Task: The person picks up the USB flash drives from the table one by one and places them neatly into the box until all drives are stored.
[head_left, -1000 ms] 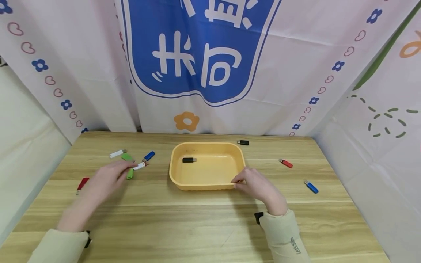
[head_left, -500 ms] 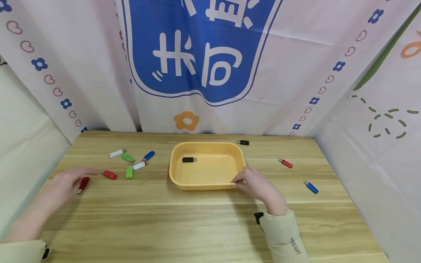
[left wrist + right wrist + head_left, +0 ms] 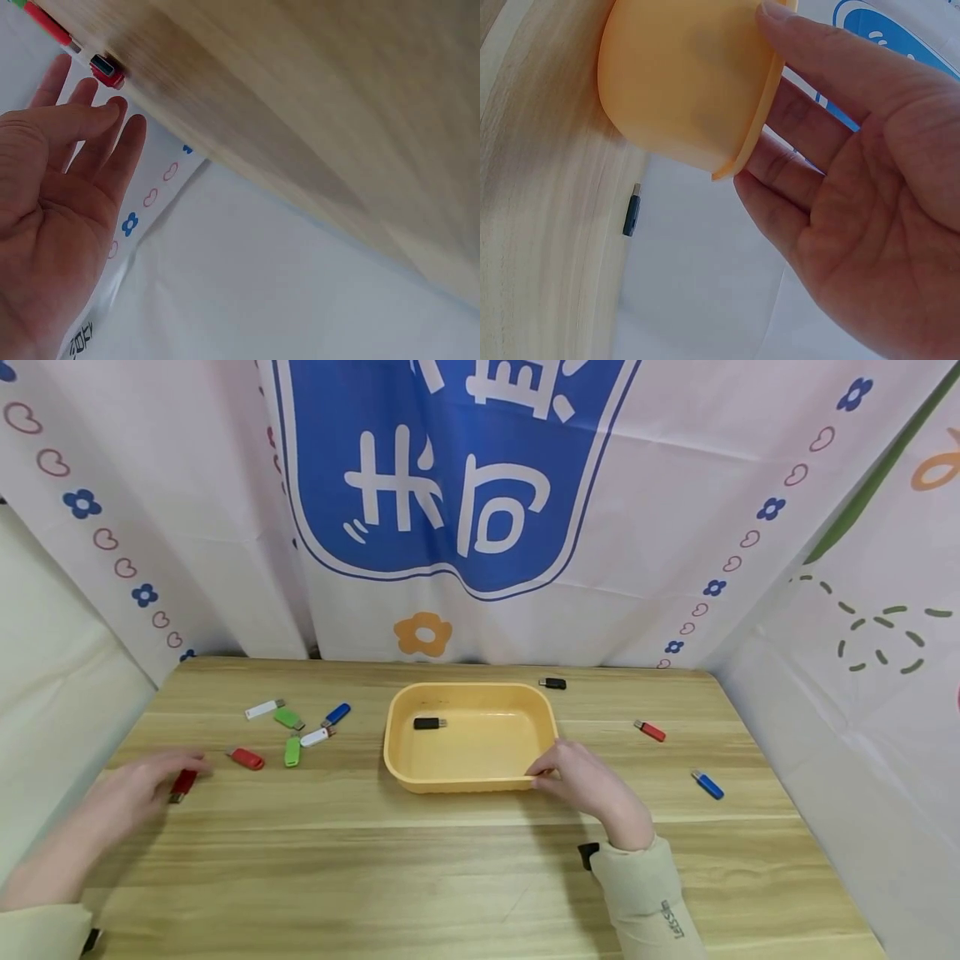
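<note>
At the left of the table, my left hand [image 3: 133, 789] reaches over a dark red USB stick [image 3: 182, 785], fingers extended around its far side. In the left wrist view the fingers are loosely spread and the stick [image 3: 106, 71], its metal plug toward the camera, lies just past the fingertips. My right hand [image 3: 592, 789] pinches the front right corner of a yellow plastic tray [image 3: 465, 786], thumb on one side of the rim and fingers on the other. One black USB stick [image 3: 427, 723] lies inside the tray, toward the left.
Left of the tray lie a red USB stick [image 3: 246, 758], green ones [image 3: 292, 750] [image 3: 288, 718], white ones [image 3: 315, 737] [image 3: 262, 709] and a blue one [image 3: 337, 714]. To its right are black [image 3: 553, 683], red [image 3: 650, 731] and blue [image 3: 707, 785] sticks. Curtains [image 3: 637, 527] enclose the table.
My left hand has moved left, away from the white and green sticks to the dark red one, uncovering the brighter red stick. The right hand and tray have stayed in place.
</note>
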Action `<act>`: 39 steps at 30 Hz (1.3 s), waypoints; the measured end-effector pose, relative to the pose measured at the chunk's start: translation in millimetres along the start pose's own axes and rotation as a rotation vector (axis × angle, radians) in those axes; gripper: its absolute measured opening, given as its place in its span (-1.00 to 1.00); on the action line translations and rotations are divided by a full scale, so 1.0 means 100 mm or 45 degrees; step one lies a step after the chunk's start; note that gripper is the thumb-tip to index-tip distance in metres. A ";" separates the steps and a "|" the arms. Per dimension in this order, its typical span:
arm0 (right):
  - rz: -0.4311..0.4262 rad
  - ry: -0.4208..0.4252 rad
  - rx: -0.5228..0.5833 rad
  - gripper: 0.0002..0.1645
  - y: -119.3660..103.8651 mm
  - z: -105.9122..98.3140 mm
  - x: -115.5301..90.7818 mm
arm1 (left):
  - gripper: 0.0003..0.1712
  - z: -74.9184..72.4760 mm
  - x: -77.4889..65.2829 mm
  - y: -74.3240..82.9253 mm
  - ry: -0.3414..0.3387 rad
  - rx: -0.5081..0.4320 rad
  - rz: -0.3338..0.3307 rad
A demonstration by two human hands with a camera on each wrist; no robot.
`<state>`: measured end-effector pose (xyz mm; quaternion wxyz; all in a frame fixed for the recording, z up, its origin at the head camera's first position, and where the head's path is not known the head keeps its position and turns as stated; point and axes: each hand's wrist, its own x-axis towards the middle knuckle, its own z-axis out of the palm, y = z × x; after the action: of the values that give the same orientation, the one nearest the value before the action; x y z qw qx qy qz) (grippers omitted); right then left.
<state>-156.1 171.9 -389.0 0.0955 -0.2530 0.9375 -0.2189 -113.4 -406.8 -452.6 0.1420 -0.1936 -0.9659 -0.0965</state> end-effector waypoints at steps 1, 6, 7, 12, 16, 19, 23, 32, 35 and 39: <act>0.001 0.001 -0.001 -0.87 0.00 0.00 0.00 | -0.27 0.00 0.00 0.00 -0.007 -0.007 0.004; 0.007 -0.005 0.003 -0.86 0.00 0.00 0.00 | -0.30 0.01 -0.01 -0.01 -0.031 -0.037 0.010; 0.004 -0.005 0.000 -0.86 0.00 0.00 0.00 | -0.32 0.01 -0.01 -0.01 -0.034 -0.037 0.008; 0.004 -0.003 -0.006 -0.86 0.00 0.01 0.00 | -0.46 0.00 -0.02 -0.01 -0.075 -0.033 -0.016; 0.004 0.001 -0.002 -0.86 0.00 0.01 0.00 | -0.60 -0.02 -0.02 -0.01 -0.105 -0.025 -0.035; 0.003 0.005 0.004 -0.86 0.01 0.02 0.00 | -0.68 -0.03 -0.01 -0.01 -0.095 -0.006 -0.022; -0.015 0.015 -0.001 -0.87 0.02 0.02 0.00 | -0.68 -0.03 0.00 -0.01 -0.073 0.018 0.005; -0.010 0.015 -0.003 -0.87 0.02 0.02 0.01 | -0.70 -0.09 0.03 0.07 -0.192 -0.007 -0.045; -0.003 0.012 -0.003 -0.86 0.02 0.01 0.01 | -0.71 -0.12 0.06 0.13 -0.247 -0.006 -0.077; 0.009 0.005 -0.001 -0.86 0.01 0.01 0.01 | -0.71 -0.13 0.10 0.20 -0.267 -0.052 -0.100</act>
<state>-156.9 172.0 -390.6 0.0943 -0.2493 0.9387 -0.2188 -111.1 -388.0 -434.7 0.0324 -0.1674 -0.9802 -0.1009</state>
